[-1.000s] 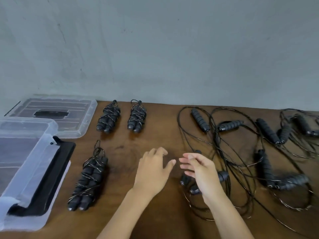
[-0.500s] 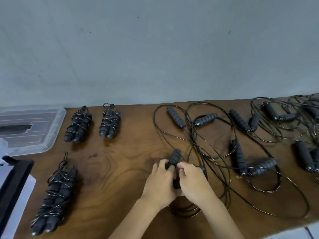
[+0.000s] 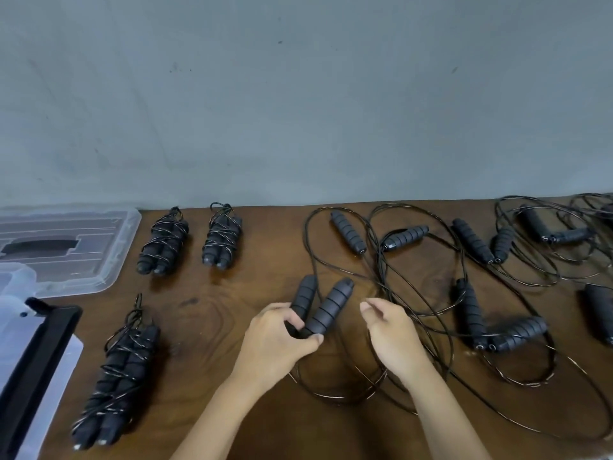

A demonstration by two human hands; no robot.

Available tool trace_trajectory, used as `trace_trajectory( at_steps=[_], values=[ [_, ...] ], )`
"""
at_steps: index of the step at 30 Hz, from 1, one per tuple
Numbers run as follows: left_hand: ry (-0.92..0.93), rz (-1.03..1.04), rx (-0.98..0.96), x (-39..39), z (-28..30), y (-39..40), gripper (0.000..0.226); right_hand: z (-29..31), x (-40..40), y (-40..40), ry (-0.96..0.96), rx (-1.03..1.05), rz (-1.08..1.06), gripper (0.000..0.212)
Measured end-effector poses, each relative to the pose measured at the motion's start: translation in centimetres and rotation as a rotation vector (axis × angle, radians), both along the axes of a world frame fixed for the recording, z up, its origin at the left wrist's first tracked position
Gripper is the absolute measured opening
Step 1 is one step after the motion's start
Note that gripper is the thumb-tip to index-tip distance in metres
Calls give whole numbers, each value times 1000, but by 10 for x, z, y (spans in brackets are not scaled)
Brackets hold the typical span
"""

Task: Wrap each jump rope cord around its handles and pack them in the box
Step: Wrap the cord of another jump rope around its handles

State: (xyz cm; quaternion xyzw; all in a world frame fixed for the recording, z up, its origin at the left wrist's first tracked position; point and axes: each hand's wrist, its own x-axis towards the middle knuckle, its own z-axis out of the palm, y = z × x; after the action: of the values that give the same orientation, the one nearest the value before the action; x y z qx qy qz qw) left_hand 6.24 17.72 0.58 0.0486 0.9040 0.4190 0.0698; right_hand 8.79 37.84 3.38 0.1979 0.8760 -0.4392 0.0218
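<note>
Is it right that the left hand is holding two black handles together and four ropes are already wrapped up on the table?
Not quite. The left hand does hold the two black handles together, but the head view shows only three wrapped ropes on the table: two near the wall and one by the box.

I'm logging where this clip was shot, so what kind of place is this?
Probably a plain packing workbench, not a home: a bare wooden table against an unfinished grey wall, many identical jump ropes laid out, and a clear plastic box.
</note>
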Motion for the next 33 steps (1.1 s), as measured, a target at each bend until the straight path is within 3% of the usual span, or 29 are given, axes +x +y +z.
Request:
trace_trajectory(
  at_steps=[5,7,13,19,23,33],
  values=[
    [111,6,202,-2,16,-9,24,14,-9,-30,44,-492,41,28],
    [137,-30,272,-1,26,-7,23,25,-14,-40,104,-574,39,25],
    [181,0,623,-5,59,-10,7,77,-28,-39,256,-600,40,19],
    [138,63,1015,-11,87,-4,35,128,-29,-35,282,-622,168,24],
    [153,33,1058,-12,99,-4,43,143,-27,-39,319,-609,199,23],
    [186,33,1065,-5,113,-7,40,150,-34,-50,340,-579,239,24]
  ],
)
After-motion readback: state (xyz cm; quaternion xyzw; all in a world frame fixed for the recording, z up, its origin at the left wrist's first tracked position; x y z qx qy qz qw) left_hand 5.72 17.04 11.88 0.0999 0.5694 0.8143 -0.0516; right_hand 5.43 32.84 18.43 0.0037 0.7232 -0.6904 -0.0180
